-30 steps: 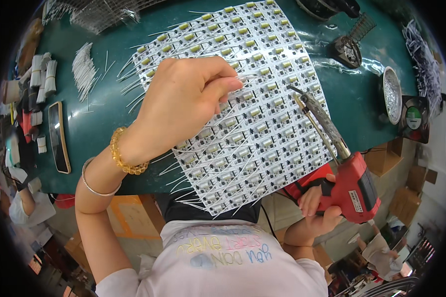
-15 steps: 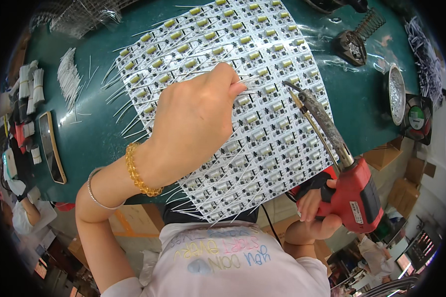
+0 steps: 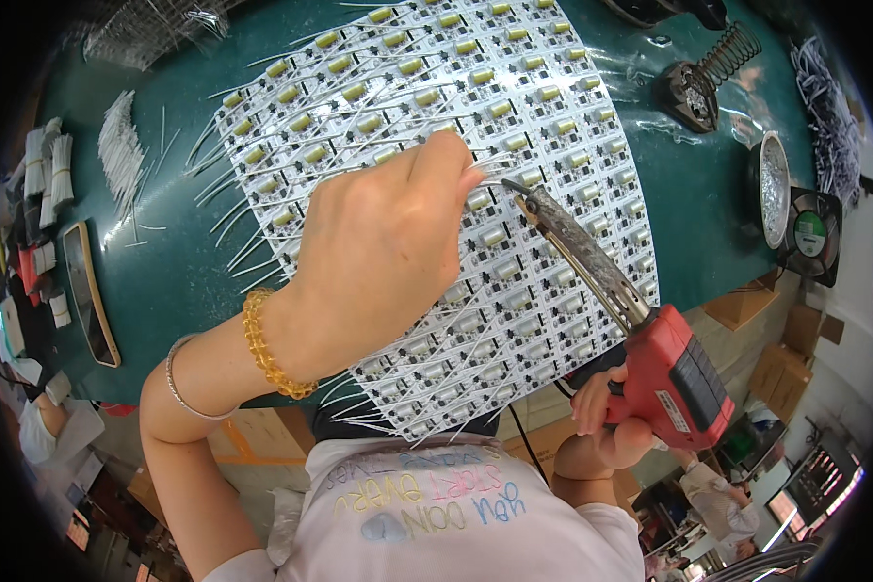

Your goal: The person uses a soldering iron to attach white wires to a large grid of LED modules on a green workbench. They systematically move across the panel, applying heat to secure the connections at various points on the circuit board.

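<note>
A large white panel of small circuit boards [image 3: 553,116] with yellow parts and thin white wires lies on the green table [image 3: 175,281]. My left hand [image 3: 378,262] rests over the panel's middle, fingertips pinching a thin white wire [image 3: 490,179]. My right hand [image 3: 601,427] grips a red soldering gun [image 3: 674,373] at the table's near edge. The gun's long dark tip [image 3: 524,194] meets the wire right at my left fingertips.
A coiled soldering-iron stand [image 3: 703,82] sits at the back right, with a round metal tin [image 3: 771,189] and a small fan [image 3: 810,233] beside it. Bundles of white wires [image 3: 121,150] and a phone [image 3: 87,291] lie on the left. Cardboard boxes [image 3: 776,359] stand below the table.
My left hand has slid forward and to the right over the panel. The soldering gun's tip has moved up and now touches the wire at my fingertips.
</note>
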`<state>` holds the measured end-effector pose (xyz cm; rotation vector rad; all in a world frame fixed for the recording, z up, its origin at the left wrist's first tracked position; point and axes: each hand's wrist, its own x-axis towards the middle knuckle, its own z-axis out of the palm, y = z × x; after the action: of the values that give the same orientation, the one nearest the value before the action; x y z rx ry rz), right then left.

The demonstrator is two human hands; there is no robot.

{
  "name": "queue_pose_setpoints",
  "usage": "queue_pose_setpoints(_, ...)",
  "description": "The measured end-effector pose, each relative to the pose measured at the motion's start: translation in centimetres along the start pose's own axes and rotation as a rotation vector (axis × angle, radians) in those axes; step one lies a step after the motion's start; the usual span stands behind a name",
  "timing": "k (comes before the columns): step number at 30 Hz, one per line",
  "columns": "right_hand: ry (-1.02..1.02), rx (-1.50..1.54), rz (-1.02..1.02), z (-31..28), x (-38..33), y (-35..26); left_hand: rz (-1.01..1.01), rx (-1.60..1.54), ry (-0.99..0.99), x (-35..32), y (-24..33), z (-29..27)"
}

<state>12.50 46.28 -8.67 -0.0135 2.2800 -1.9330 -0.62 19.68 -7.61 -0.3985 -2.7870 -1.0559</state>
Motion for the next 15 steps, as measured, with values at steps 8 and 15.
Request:
queue_pose_setpoints(8, 0.201, 0.229, 0.051, 1.2, -0.7, -0.4, 0.007, 0.002, -0.007, 0.0, -0.1, 0.0)
queue_pose_setpoints(15, 0.069, 0.16, -0.062, 0.0, -0.3, 0.6, 0.026, 0.003, -0.004, 0.1, 0.0, -0.1)
